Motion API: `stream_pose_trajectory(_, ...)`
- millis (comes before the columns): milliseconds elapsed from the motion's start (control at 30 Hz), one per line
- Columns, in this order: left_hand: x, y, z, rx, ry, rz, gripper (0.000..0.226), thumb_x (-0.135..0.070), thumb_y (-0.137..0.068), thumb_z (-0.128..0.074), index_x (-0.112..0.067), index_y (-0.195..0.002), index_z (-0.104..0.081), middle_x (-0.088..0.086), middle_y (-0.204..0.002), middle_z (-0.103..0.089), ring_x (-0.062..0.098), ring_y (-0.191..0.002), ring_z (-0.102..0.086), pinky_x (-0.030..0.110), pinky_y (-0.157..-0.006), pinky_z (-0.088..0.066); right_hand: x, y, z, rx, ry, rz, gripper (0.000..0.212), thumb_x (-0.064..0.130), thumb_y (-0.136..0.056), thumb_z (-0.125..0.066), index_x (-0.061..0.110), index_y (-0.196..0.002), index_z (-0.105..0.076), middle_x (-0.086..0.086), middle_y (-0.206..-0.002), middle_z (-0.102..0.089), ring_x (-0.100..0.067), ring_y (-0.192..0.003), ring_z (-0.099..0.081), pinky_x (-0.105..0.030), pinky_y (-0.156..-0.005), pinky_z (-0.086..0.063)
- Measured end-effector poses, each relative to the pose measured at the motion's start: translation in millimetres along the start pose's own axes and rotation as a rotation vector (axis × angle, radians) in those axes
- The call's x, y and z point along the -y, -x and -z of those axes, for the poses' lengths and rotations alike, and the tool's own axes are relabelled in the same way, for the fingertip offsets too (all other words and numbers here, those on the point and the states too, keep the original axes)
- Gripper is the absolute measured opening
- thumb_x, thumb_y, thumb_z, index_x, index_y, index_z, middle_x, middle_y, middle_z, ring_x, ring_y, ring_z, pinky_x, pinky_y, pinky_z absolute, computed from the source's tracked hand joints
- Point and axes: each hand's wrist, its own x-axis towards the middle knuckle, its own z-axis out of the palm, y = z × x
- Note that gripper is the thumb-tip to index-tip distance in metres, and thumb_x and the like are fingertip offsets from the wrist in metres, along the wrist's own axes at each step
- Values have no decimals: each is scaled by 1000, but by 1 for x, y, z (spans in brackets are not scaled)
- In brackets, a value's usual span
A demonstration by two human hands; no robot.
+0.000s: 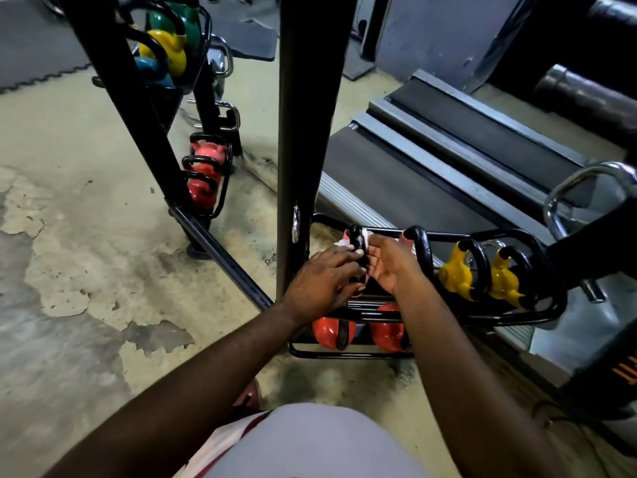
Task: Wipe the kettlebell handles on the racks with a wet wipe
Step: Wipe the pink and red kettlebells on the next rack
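A low black kettlebell rack [482,236] stands beside a black post. Both hands meet at the black handle [358,238] of a pink kettlebell at the rack's left end. My left hand [320,281] rests over the handle's near side, fingers curled onto it. My right hand [389,263] presses a white wet wipe [366,236] against the handle's right side. Another black handle [422,244] rises just right of my right hand. Two yellow kettlebells [458,276] sit further right on the same shelf. Two red kettlebells [332,332] lie on the lower shelf under my hands.
The black post [306,132] frames a mirror that reflects the rack with red kettlebells [205,177] and yellow, green and blue ones [169,46]. A treadmill belt [431,174] runs behind the rack. A chrome handle [579,191] juts at right. Worn concrete floor [86,270] spreads left.
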Motion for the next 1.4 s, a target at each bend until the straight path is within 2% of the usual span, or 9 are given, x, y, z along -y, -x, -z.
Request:
stream_pose_trajectory(133,3,6,-1,25,-12,2,31,-36,-90,-64,-20,-116,-67,4,-138,-58,20,-134,-47,44,-103,-46,-17,11,9,-61,-14,141,6,13,-96,-60,15,-92,-63,-4,-76,-71,-15,-66,-66,-30,-62,-55)
stream_pose_trajectory(300,8,5,-1,65,-94,-24,34,-34,-93,-57,-22,-125,-62,6,-149,-48,24,-140,-41,46,-108,-41,25,-13,-10,-162,209,262,20,13,-93,-64,19,-77,-56,-3,-67,-57,-15,-57,-52,-25,-53,-46)
stream_pose_trajectory(400,4,12,-4,39,-131,-33,31,-36,-94,-56,-24,-123,-62,5,-147,-49,24,-137,-43,44,-104,-43,36,-24,-9,-148,534,249,20,21,-91,-68,20,-75,-55,-6,-78,-60,-16,-68,-57,-33,-67,-55)
stream_pose_trajectory(600,5,10,0,5,-151,-20,30,-36,-95,-56,-24,-122,-63,2,-144,-53,23,-123,-53,41,-95,-44,67,-17,-31,-90,1598,662,12,30,-85,-71,20,-91,-68,3,-86,-63,-18,-81,-59,-26,-69,-39)
stream_pose_trajectory(700,3,17,-1,8,-154,-11,30,-37,-94,-56,-26,-122,-62,1,-145,-52,22,-116,-56,38,-92,-44,72,-26,-59,-29,1904,594,25,35,-82,-70,20,-101,-70,-5,-106,-69,-26,-96,-64,-29,-70,-47)
stream_pose_trajectory(900,0,11,1,16,-177,-33,33,-38,-92,-58,-27,-122,-64,-1,-143,-54,23,-115,-60,40,-91,-47,62,-19,-83,-2,2431,542,27,33,-78,-66,25,-104,-68,2,-103,-66,-21,-93,-66,-26,-60,-47)
stream_pose_trajectory(1167,-2,16,6,0,-185,-22,31,-37,-91,-57,-26,-119,-64,0,-140,-57,23,-109,-61,37,-86,-46,57,-15,-58,48,2130,705,20,32,-76,-69,25,-95,-71,-2,-99,-65,-26,-94,-64,-30,-68,-51)
stream_pose_trajectory(1300,3,20,8,-3,-153,-7,30,-36,-92,-55,-25,-119,-62,1,-140,-56,22,-111,-58,38,-89,-45,35,-12,-14,-53,1333,695,5,25,-83,-70,26,-81,-65,6,-81,-61,-10,-75,-58,-27,-67,-44)
stream_pose_trajectory(1400,2,19,4,8,-118,23,34,-37,-92,-52,-26,-123,-62,-2,-144,-53,17,-115,-55,37,-93,-42,13,-11,-1,-54,394,368,10,15,-92,-66,20,-84,-61,2,-74,-63,-12,-66,-58,-28,-62,-47)
